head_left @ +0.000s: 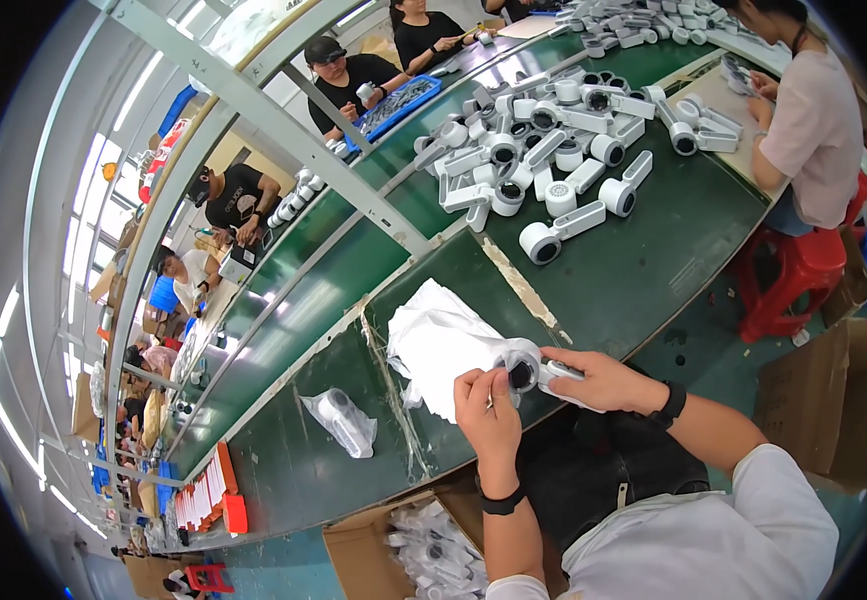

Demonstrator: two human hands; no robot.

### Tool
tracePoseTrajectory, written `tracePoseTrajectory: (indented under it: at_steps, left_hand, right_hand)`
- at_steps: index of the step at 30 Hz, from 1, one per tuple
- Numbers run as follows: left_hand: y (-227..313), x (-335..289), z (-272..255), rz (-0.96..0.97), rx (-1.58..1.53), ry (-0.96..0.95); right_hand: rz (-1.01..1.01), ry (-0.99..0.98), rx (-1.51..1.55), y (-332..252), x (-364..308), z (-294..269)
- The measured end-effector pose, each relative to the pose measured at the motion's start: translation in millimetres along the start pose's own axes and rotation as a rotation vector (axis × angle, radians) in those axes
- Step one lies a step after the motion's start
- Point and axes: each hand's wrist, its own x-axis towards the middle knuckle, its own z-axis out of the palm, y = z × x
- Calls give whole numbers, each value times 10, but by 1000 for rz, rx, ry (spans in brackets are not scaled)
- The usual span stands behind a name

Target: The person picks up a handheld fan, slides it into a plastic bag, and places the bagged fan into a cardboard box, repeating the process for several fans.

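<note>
Both hands hold one white device (pixel 521 366), with a round head, a dark round face and a flat handle, just above the near edge of the green table. My left hand (pixel 489 415) is closed around its round head, fingertips pinched by the rim. On the handle side, my right hand (pixel 594 381) is closed around the grip. Beneath and beside the device lies a stack of thin white plastic bags (pixel 436 338). A similar device in a clear bag (pixel 344 422) rests on the table to the left.
A large pile of the same white devices (pixel 554 140) covers the far table. Below the table edge stands a cardboard box (pixel 364 555) of bagged pieces. Orange-red boxes (pixel 216 495) sit far left. A metal frame post (pixel 354 190) rises ahead. Co-workers sit around; one is by a red stool (pixel 792 275).
</note>
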Motion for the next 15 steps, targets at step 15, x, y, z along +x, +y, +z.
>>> tracePoseTrajectory:
  at_steps: [15]
  left_hand:
    - [338, -264, -125, -41, -317, -590]
  right_hand:
    - [-243, 232, 496, 56, 128, 178]
